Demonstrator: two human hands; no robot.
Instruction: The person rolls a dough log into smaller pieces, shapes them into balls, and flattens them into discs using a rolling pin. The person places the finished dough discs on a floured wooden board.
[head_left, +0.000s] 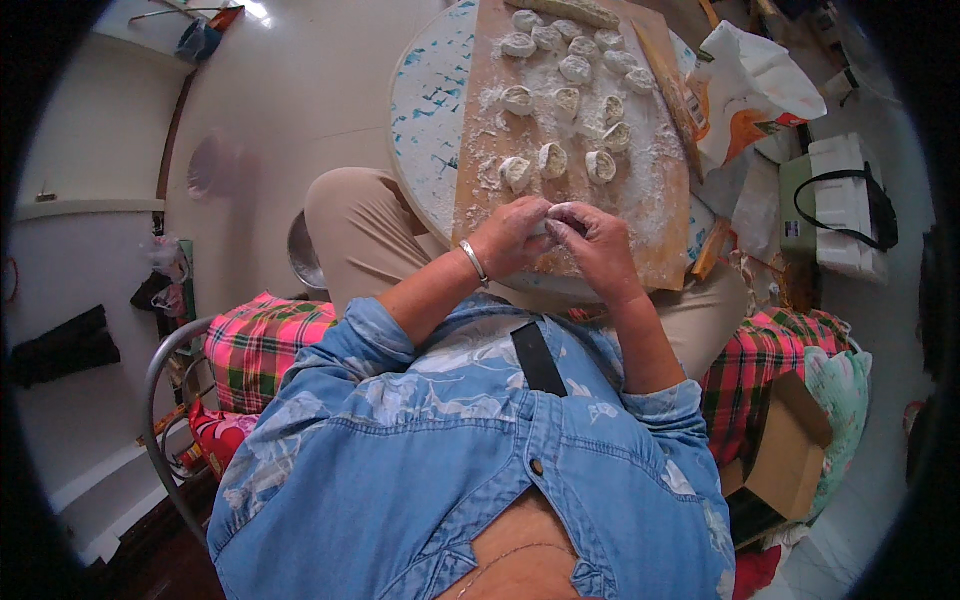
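My left hand (511, 234), with a silver bangle at its wrist, and my right hand (598, 244) meet over the near part of a floured wooden board (480, 217). Their floury fingertips pinch a small whitish piece of dough, mostly hidden by the fingers. Just beyond them lie cut dough pieces, among them one at the left (515, 173), a middle one (553, 160) and a right one (601, 166). Several more flour-dusted pieces (575, 69) lie farther up the board. At its far end rests a long dough roll (574, 10).
Under the board stands a round table (427, 112). A wooden rolling pin (666, 82) lies along the board's right side. Close by are a flour bag (757, 97) and a cleaver's wooden handle (711, 249). A metal bowl (302, 251) is beside my left knee; a cardboard box (787, 450) sits at right.
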